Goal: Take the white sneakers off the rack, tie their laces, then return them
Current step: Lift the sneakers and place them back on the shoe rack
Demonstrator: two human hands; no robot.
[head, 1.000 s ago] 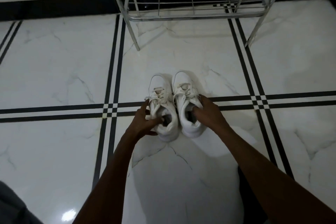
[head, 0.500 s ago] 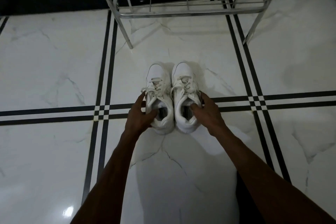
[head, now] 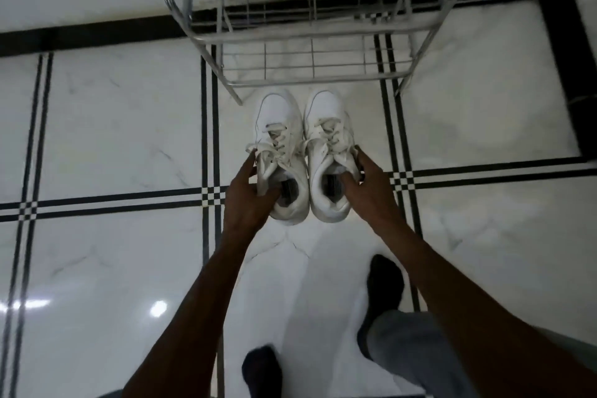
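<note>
Both white lace-up leather sneakers (head: 300, 155) got lifted closer to the silver wire shoe rack (head: 310, 39), left hand (head: 248, 200) and right hand (head: 371, 191) each clamped on a collar (laces look tied), probably for shelving them together.

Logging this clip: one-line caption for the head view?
Left hand and right hand each grip a white sneaker, toes toward the wire rack.

I see a dim, greyish picture. Two bright glare spots sit on the glossy white marble floor (head: 97, 145) at lower left. Motion blur smears the edges, and the chrome wire shoe rack (head: 310, 32) bows with wide-angle distortion.
</note>
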